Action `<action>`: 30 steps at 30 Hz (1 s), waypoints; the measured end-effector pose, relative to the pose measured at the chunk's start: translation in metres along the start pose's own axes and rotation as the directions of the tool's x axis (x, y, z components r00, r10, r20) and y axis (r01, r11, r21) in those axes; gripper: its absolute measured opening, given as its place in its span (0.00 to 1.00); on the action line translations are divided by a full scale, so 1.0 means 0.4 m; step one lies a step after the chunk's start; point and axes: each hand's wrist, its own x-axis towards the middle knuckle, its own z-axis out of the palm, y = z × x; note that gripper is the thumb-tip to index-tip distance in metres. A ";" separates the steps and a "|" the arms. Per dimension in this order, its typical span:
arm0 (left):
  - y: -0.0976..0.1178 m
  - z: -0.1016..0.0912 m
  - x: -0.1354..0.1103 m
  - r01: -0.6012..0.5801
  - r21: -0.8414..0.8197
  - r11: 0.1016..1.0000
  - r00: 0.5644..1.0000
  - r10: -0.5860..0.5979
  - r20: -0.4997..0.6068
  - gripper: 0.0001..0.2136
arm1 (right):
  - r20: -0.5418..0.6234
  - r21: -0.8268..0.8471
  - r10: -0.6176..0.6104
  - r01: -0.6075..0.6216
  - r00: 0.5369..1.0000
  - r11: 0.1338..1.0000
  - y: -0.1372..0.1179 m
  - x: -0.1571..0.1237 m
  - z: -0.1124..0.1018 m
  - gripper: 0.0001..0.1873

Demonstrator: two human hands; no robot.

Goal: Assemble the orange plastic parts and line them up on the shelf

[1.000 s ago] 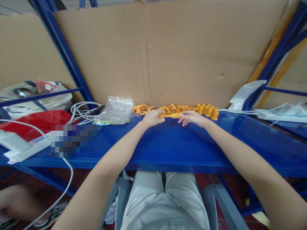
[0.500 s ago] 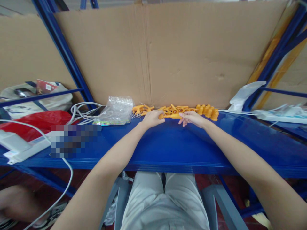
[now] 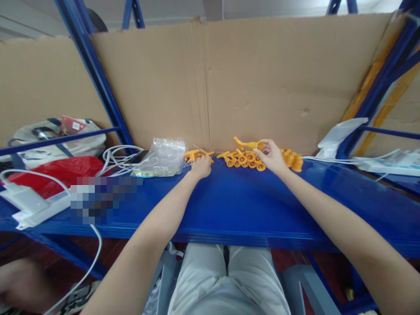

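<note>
Several small orange plastic parts (image 3: 243, 158) lie in a row at the back of the blue shelf (image 3: 243, 205), against the cardboard wall. My right hand (image 3: 273, 156) is closed on one long orange part (image 3: 246, 144), lifted a little above the row. My left hand (image 3: 201, 166) rests with curled fingers on the orange pieces (image 3: 194, 154) at the left end of the row; what its fingers hold, if anything, is hidden. More orange parts (image 3: 293, 159) stand just right of my right hand.
A crinkled clear plastic bag (image 3: 163, 156) lies left of the parts, with coiled white cables (image 3: 115, 156) beyond it. A red bag (image 3: 55, 169) and a white power strip (image 3: 31, 202) sit far left. White wrapping (image 3: 339, 132) and cables lie right.
My right hand has lifted the long orange part off the shelf. My left hand let go of it and moved left to the orange pieces by the bag. The view tilted up slightly.
</note>
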 end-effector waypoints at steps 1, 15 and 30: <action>-0.007 0.004 0.001 0.021 0.018 1.000 0.999 -0.022 0.044 0.22 | -0.005 -0.054 -0.024 0.024 1.000 0.998 0.000 0.006 0.004 0.21; -0.038 0.010 0.008 0.054 0.017 0.998 0.998 -0.054 0.008 0.25 | 0.234 -0.763 0.083 0.130 0.969 0.634 -0.101 0.034 0.135 0.16; -0.037 0.020 0.011 0.007 -0.037 0.999 0.998 -0.009 -0.056 0.23 | 0.304 -0.894 0.312 0.157 0.900 0.419 -0.140 0.015 0.210 0.24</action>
